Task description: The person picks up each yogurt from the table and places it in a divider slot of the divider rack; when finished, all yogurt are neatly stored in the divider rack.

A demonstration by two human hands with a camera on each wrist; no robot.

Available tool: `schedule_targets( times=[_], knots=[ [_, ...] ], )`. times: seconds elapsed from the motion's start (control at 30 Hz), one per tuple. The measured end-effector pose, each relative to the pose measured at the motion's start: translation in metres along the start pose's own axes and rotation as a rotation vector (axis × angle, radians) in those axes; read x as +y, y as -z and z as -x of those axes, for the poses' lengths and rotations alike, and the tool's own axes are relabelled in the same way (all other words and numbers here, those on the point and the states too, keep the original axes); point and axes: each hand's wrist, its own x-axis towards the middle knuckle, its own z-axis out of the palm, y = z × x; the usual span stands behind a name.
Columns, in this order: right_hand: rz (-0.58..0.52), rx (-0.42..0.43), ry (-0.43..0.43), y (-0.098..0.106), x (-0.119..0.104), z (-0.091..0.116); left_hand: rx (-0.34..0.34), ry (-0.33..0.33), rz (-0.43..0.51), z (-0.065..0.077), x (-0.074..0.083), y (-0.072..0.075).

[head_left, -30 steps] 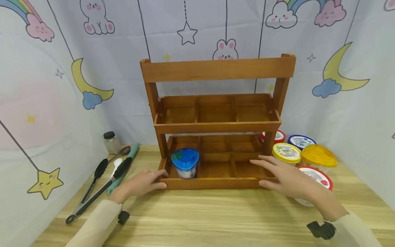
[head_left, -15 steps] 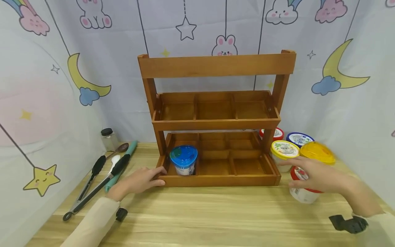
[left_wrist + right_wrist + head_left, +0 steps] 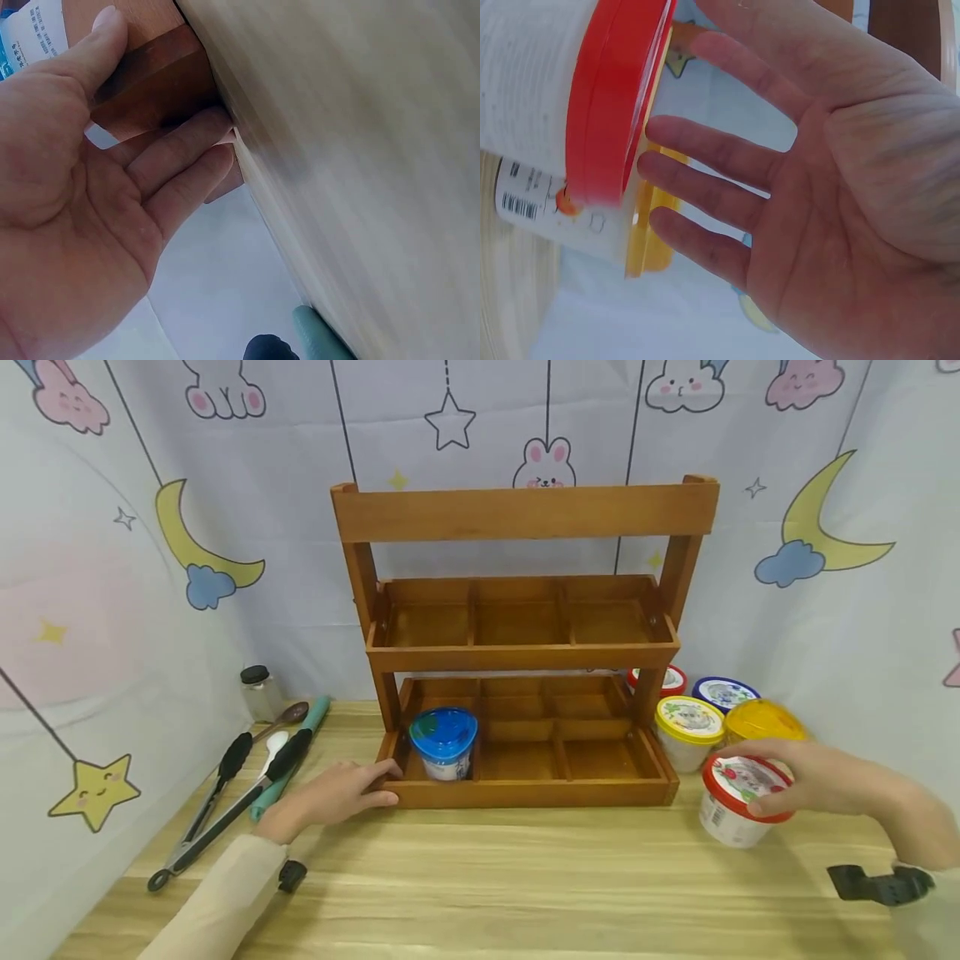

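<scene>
My left hand [image 3: 337, 789] grips the front left corner of a two-tier wooden rack [image 3: 517, 794]; in the left wrist view its thumb lies on the wood and its fingers lie along the side. A blue-lidded tub [image 3: 444, 739] stands in the rack's lower front left compartment. To the right of the rack, my right hand [image 3: 832, 781] reaches over a white tub with a red lid [image 3: 733, 829], thumb near the front rim. In the right wrist view its fingers [image 3: 712, 191] are spread and fairly straight beside the red rim.
Behind the red-lidded tub stand a yellow-lidded tub [image 3: 688, 727], a blue-lidded one [image 3: 724, 692], an orange-yellow domed lid [image 3: 765, 722] and another red lid [image 3: 671, 679]. Tongs [image 3: 225, 818], spoons, a teal-handled utensil [image 3: 318, 710] and a black-capped jar [image 3: 261, 697] lie at left.
My right hand has left the rack's front right side and moved right to the red-lidded tub. The left hand has stayed on the rack's corner. The view has tilted slightly down.
</scene>
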Motion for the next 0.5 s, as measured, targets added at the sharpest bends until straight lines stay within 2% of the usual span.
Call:
schedule_targets(
  times=[0.1,0.3,0.5],
  knots=[
    [-0.016,-0.014,-0.027,0.003,0.008,0.002,0.007,-0.011,-0.001,0.0,-0.001,-0.002],
    [-0.06,-0.039,-0.027,0.005,0.016,0.002,0.036,-0.038,0.005,-0.002,-0.001,-0.004],
    [-0.094,-0.06,0.031,0.0,0.021,0.002,0.013,-0.014,-0.001,-0.001,-0.001,-0.002]
  ],
)
